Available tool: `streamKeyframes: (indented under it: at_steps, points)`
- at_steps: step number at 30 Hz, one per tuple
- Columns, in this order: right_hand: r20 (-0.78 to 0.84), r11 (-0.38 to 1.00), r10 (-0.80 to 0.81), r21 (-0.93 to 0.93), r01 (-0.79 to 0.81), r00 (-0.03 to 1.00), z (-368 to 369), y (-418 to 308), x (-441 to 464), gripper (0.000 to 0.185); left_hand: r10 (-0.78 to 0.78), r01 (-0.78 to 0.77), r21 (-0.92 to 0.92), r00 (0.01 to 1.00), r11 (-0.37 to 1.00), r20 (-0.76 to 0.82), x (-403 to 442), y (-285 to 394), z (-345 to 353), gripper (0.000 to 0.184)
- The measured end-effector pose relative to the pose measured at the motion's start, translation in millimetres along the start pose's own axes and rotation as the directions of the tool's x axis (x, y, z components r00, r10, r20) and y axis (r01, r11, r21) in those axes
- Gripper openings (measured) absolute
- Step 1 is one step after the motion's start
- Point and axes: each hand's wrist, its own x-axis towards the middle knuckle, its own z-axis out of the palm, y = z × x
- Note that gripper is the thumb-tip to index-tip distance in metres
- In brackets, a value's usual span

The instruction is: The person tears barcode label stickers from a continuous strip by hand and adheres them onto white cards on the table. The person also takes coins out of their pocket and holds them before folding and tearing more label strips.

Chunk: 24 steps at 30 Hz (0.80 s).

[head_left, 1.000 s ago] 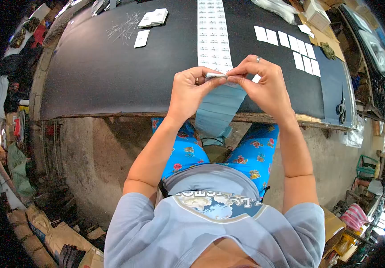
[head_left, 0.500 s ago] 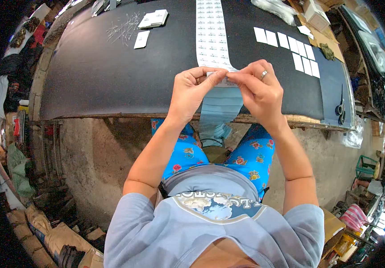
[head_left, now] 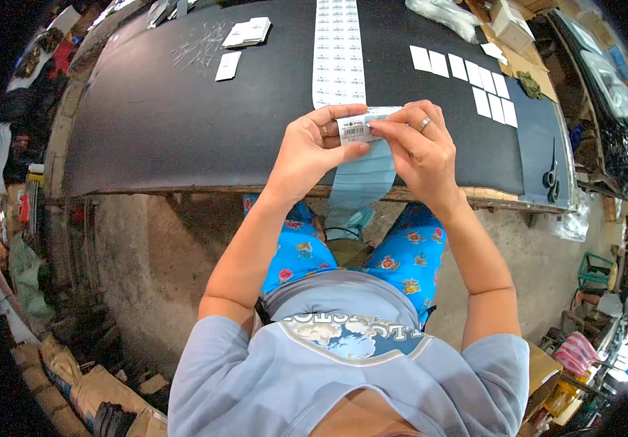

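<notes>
A long white strip of printed labels point(head_left: 338, 58) runs down the dark table to my hands. My left hand point(head_left: 315, 146) grips the label strip's near end between thumb and fingers, with a barcode label facing up. The fingers of my right hand point(head_left: 421, 142) are pinched at the right part of that end; whether a label is peeled there is too small to tell. Below both hands, bluish backing paper point(head_left: 361, 178) hangs over the table's edge towards my lap.
On the black table point(head_left: 153, 124) lie thin pins or ties point(head_left: 199, 48), a stack of white cards point(head_left: 248, 32) and a single card point(head_left: 228, 65). Rows of white cards point(head_left: 483, 76) are at the right, scissors point(head_left: 552, 175) near the right edge.
The strip's end has been turned so the barcode label shows between my hands. My left fingers have spread apart around it, and my right hand has shifted slightly.
</notes>
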Motion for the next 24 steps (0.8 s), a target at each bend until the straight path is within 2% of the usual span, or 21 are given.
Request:
streamKeyframes:
  at_steps: [2, 4, 12, 19, 21, 22, 23, 24]
  points:
    - [0.001, 1.0, -0.012, -0.003, 0.012, 1.0, 0.1, 2.1, 0.1, 0.032, -0.011, 0.011, -0.015, 0.999, 1.0, 0.032, -0.3, 0.6, -0.2, 0.045]
    - [0.002, 1.0, -0.024, -0.001, 0.024, 1.0, 1.4, 3.2, -0.2, 0.033, -0.061, 0.06, 0.061, 0.998, 0.996, 0.015, 0.4, 3.5, -0.4, 0.051]
    - [-0.042, 0.971, -0.208, -0.13, 0.201, 0.977, -0.2, -0.2, -6.8, 0.032, -0.049, 0.049, -0.001, 0.999, 0.999, 0.01, 5.1, 2.6, -7.6, 0.05]
    - [0.006, 0.962, -0.23, -0.151, 0.229, 0.973, -11.2, 1.4, -8.2, 0.029, -0.054, 0.056, 0.048, 0.998, 0.997, -0.031, 8.8, -2.0, -13.8, 0.049]
    - [0.049, 0.993, -0.068, -0.096, 0.073, 0.996, -25.6, 24.1, 6.2, 0.028, -0.071, 0.071, 0.027, 0.997, 0.997, -0.008, 7.6, -6.0, -18.9, 0.05]
    - [0.116, 0.997, 0.067, -0.043, -0.063, 0.991, -33.9, 44.9, 16.6, 0.026, -0.091, 0.091, 0.013, 0.996, 0.996, -0.002, 5.2, -6.8, -21.2, 0.051]
    - [0.17, 0.988, 0.136, 0.046, -0.145, 0.976, -40.0, 72.7, 25.9, 0.024, -0.148, 0.148, 0.037, 0.989, 0.988, -0.001, 1.3, -5.6, -22.3, 0.051]
    - [0.229, 0.964, 0.198, 0.133, -0.232, 0.953, -46.0, 103.1, 35.3, 0.022, -0.134, 0.132, 0.044, 0.991, 0.99, 0.026, -4.1, -8.0, -23.1, 0.05]
